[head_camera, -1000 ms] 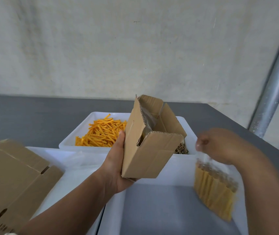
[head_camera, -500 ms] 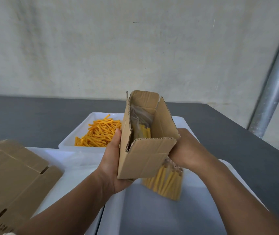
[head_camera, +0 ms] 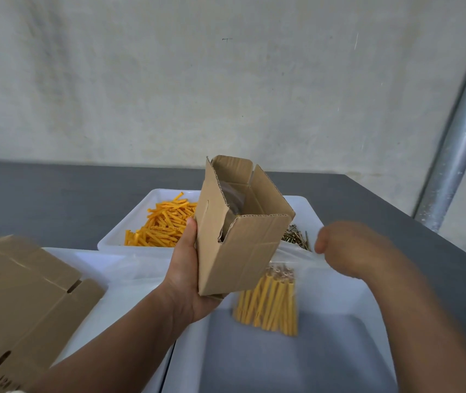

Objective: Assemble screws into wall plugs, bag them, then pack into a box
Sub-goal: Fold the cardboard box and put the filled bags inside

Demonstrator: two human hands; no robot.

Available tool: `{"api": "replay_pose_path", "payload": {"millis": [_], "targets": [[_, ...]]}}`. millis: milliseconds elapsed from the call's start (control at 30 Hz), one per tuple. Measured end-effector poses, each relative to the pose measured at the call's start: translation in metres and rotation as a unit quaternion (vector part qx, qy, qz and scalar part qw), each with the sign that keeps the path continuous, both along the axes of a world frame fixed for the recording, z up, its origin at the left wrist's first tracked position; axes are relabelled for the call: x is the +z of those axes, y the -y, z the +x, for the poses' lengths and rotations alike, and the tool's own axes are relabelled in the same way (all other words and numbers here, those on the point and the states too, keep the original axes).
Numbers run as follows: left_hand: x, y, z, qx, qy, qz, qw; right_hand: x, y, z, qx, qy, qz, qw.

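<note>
Packing of bagged plugs: left hand (head_camera: 189, 282) grips the open box (head_camera: 240, 245) upright; the bag (head_camera: 268, 302) shows just below and right of it. The right hand (head_camera: 348, 251) is blurred, so its grip cannot be told. Hold the box mouth steady and feed the bag in end-first. Half a second earlier the right hand touched the box; now it is apart.

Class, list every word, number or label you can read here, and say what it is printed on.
None can be read.
Dark printed characters on the flattened cardboard, lower left: blurred and cut off, unreadable.
The cardboard box and bag of wall plugs: no print visible.
</note>
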State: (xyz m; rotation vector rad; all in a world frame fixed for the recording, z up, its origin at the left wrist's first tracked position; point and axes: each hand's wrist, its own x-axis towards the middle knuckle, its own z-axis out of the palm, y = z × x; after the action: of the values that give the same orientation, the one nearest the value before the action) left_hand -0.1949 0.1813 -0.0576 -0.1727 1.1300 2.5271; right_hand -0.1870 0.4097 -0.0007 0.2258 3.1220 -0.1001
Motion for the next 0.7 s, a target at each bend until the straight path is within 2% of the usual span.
{"api": "replay_pose_path", "payload": {"millis": [100,167,433,500,700], "targets": [[-0.002,0.000,-0.002,-0.004,-0.005,0.003,1.000,-0.006,-0.004,-0.001,0.031,0.152,-0.027,0.988],[-0.003,0.001,-0.003,-0.005,-0.008,0.007,1.000,-0.009,-0.001,-0.002,0.046,0.210,-0.073,0.974],[-0.002,0.001,-0.001,-0.003,0.001,0.025,1.000,-0.023,-0.003,-0.011,0.076,0.180,-0.208,0.958],[-0.002,0.001,-0.001,-0.001,0.005,0.026,1.000,-0.023,-0.004,-0.011,0.090,0.211,-0.230,0.946],[-0.003,0.001,-0.002,-0.004,-0.001,0.027,1.000,-0.028,-0.006,-0.008,0.075,0.307,-0.202,0.927]]}}
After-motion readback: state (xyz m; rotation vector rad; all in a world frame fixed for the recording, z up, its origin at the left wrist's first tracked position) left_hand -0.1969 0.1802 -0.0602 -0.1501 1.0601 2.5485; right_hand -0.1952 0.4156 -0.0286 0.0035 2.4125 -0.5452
